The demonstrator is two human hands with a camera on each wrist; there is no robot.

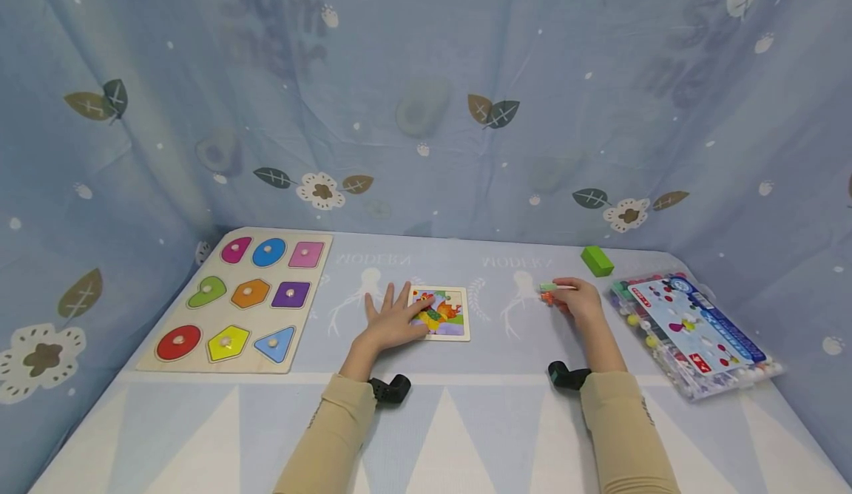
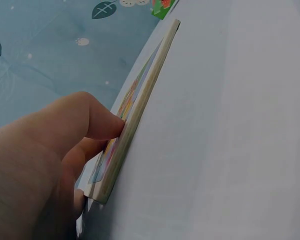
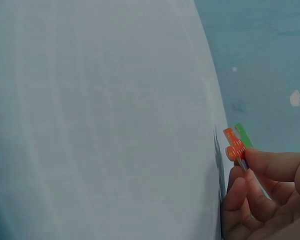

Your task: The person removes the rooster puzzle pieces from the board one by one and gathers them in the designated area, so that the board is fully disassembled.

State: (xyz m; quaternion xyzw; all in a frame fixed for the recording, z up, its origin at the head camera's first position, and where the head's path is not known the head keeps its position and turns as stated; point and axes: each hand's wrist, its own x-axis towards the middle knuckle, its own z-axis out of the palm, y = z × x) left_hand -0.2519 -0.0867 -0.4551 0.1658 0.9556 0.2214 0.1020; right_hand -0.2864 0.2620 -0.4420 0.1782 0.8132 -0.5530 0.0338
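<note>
On a small framed jigsaw puzzle point(image 1: 466, 318) with a bright cartoon picture, my left hand point(image 1: 387, 327) rests with its fingers spread. The left wrist view shows the thumb point(image 2: 104, 122) touching the wooden edge of the puzzle point(image 2: 140, 107). To the right, my right hand point(image 1: 581, 302) pinches jigsaw pieces between thumb and fingers. One is an orange piece point(image 3: 235, 150) with printed marks; the other, a green piece point(image 3: 244, 135), sits behind it. Both are held just above the table, apart from the puzzle. Some fingers of the left hand are hidden in its wrist view.
A wooden shape board point(image 1: 304, 346) with several coloured knobbed shapes lies at the left. Behind the right hand is a green block point(image 1: 597, 261). A clear case of beads point(image 1: 699, 387) with a printed label lies at the right. A blue patterned curtain point(image 1: 426, 146) surrounds the table.
</note>
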